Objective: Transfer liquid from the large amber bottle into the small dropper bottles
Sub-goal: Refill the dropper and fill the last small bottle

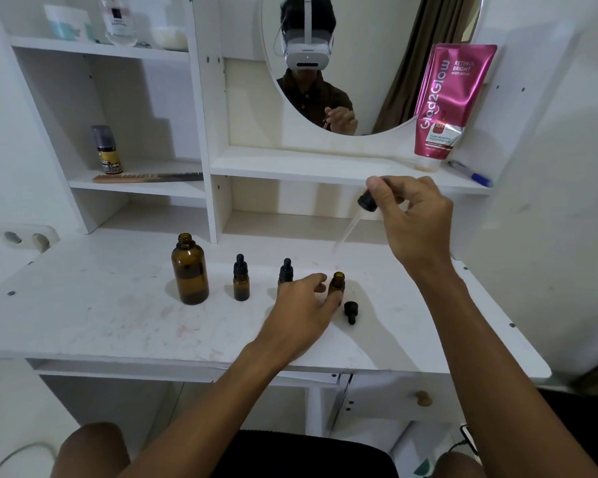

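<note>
The large amber bottle (190, 270) stands uncapped on the white desk (101, 305), with liquid low in it. To its right stands a small capped dropper bottle (241, 279). A second capped one (286, 271) is partly hidden behind my left hand (302, 303). My left hand rests on the desk with its fingers around the base of a third small bottle (336, 282), which is uncapped. A black dropper cap (351, 310) lies on the desk beside it. My right hand (411, 215) holds a glass dropper (354, 219) by its black bulb, tip slanting down-left above the uncapped small bottle.
A shelf unit with an oval mirror (359, 46) rises behind the desk. A pink tube (446, 101) and a blue pen (470, 174) sit on the ledge at right. A comb (145, 177) and small bottle (106, 150) are on the left shelf. A wall socket (26, 238) is at left.
</note>
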